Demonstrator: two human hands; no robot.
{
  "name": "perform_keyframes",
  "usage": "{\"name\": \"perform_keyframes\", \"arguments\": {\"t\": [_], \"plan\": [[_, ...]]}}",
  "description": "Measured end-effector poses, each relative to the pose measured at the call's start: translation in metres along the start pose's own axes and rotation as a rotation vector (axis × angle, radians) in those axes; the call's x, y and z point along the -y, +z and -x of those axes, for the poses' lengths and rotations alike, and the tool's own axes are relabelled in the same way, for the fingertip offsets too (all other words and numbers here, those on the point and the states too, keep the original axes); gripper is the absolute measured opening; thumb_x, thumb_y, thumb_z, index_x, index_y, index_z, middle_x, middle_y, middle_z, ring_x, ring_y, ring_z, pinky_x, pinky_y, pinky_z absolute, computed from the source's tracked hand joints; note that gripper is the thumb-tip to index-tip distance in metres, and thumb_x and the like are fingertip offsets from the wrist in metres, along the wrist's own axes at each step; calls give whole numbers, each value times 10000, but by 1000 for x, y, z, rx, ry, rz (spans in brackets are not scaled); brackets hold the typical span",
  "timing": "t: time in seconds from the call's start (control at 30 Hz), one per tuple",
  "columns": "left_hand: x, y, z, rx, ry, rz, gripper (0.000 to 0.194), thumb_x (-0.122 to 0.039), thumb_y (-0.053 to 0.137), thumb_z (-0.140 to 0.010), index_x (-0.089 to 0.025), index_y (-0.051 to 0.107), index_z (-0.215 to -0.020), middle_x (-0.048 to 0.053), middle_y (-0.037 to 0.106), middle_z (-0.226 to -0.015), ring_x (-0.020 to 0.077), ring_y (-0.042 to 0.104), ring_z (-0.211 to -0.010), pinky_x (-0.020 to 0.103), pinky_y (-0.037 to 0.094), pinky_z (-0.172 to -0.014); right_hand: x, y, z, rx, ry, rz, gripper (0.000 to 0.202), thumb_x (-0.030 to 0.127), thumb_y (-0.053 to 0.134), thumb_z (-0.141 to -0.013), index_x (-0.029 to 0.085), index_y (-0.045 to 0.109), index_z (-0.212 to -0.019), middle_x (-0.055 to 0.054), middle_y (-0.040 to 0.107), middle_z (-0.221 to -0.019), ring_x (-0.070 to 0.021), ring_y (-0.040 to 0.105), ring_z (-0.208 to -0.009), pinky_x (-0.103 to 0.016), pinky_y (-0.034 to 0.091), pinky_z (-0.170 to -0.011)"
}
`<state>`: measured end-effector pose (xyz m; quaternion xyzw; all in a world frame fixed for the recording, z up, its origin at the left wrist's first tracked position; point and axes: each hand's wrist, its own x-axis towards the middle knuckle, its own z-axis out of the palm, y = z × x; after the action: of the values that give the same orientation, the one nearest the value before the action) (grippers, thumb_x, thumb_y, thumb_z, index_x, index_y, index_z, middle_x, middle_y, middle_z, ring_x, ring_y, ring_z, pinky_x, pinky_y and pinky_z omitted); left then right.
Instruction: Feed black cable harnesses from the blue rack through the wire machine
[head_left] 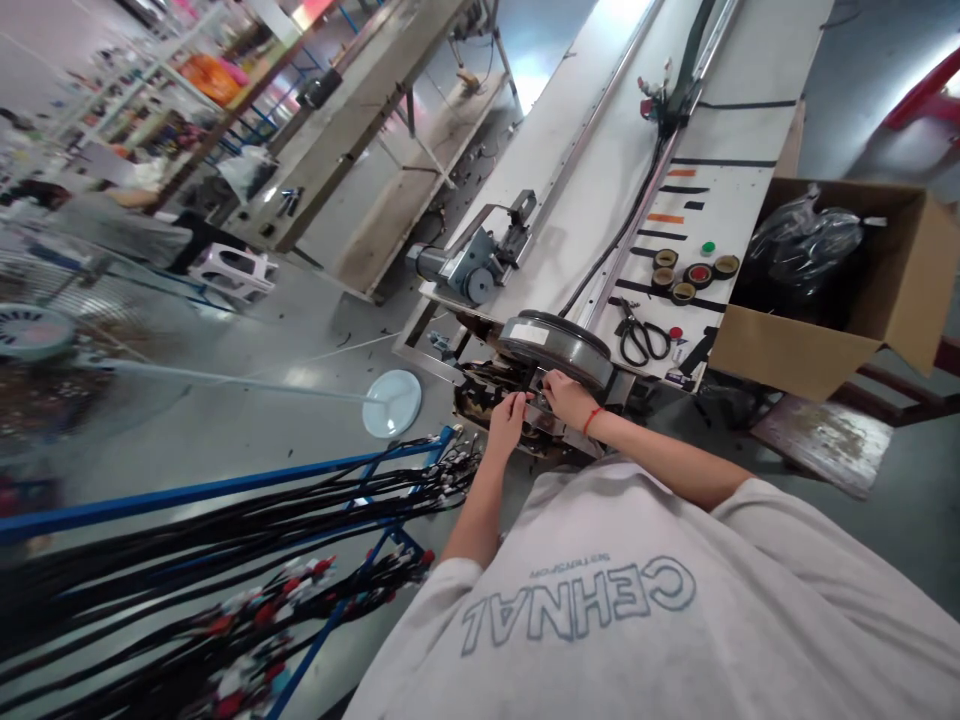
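Observation:
Both hands meet at a metal mechanism fixed to the near end of a long white bench. My left hand is closed, thumb and fingertips pinched together at the mechanism's left side. Close beside it, my right hand has its fingers bent and pressed together, with a red string on the wrist. Whatever is in the fingertips is too small and blurred to name. Just beyond the hands lies a large round black reel with a white label. Dark parts sit left of the hands.
Black-handled scissors and several tape rolls lie on the bench's right side. A cardboard box with plastic bags stands at the right. A motor unit is on the left edge. Black cables hang on a blue rack.

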<state>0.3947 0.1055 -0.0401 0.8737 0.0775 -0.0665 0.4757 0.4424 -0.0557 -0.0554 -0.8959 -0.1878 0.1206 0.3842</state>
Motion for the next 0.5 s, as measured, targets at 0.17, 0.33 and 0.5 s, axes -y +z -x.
{"name": "perform_keyframes", "arguments": {"t": [0.17, 0.33, 0.5], "plan": [[10, 5, 0, 87, 40, -199, 343, -423, 414, -923, -177, 623, -810, -19, 539, -599, 128, 502, -590, 225, 384, -648, 5, -10, -1, 76, -77, -20, 213, 84, 479, -863, 172, 527, -1051, -64, 654, -859, -205, 620, -773, -274, 412, -693], [18, 12, 1, 109, 68, -326, 288, -355, 414, -926, -182, 626, -834, 20, 597, -632, 159, 558, -632, 246, 403, -672, 14, -14, -18, 87, -153, -9, 275, 65, 440, -864, 165, 543, -1100, -95, 646, -1042, -205, 606, -928, -299, 441, -827], [18, 10, 4, 93, 76, -350, 211, -247, 446, -875, -149, 626, -825, 58, 624, -663, 178, 560, -633, 264, 390, -640, 36, -7, -23, 107, -277, 131, 268, 101, 507, -816, 117, 586, -1072, -164, 589, -1183, -261, 575, -1043, -412, 429, -965]]}}
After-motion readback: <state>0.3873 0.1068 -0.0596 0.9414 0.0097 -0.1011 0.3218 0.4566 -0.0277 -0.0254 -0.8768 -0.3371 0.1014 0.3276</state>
